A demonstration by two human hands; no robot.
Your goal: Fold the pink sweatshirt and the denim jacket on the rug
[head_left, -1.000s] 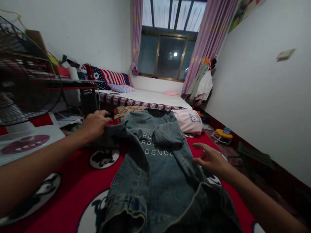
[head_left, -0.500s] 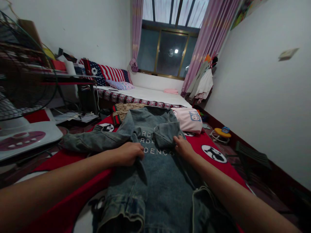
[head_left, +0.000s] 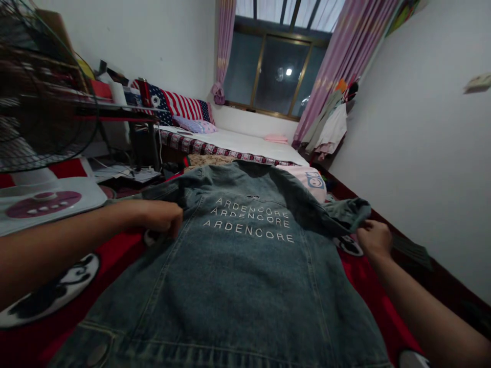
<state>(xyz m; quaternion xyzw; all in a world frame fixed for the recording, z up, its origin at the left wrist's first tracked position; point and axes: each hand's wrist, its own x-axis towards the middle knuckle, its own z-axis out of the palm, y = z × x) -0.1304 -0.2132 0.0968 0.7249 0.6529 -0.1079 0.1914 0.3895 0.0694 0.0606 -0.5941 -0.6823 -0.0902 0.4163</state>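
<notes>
A blue denim jacket (head_left: 245,286) lies spread out with its back up and its hem toward me. White "ARDENCORE" lettering runs in rows across the upper back. My right hand (head_left: 375,237) is closed on the end of the jacket's right sleeve, which is lifted out to the side. At the jacket's left side, near the left sleeve, my left hand (head_left: 163,217) has its fingers curled; what they hold, if anything, is hidden. Beneath the jacket is a red blanket (head_left: 126,255) with black-and-white printed figures.
Beyond the collar lie a brown patterned cloth (head_left: 207,161) and a pink folded garment (head_left: 307,179). A fan (head_left: 42,97) stands close on the left, by a cluttered desk (head_left: 118,113). A bed (head_left: 245,140) is under the window; clothes (head_left: 332,133) hang at the right wall.
The jacket's folded-in sides have opened outward, baring the whole back and lettering. My right hand has moved right with the sleeve; my left hand has moved left. The view has shifted slightly.
</notes>
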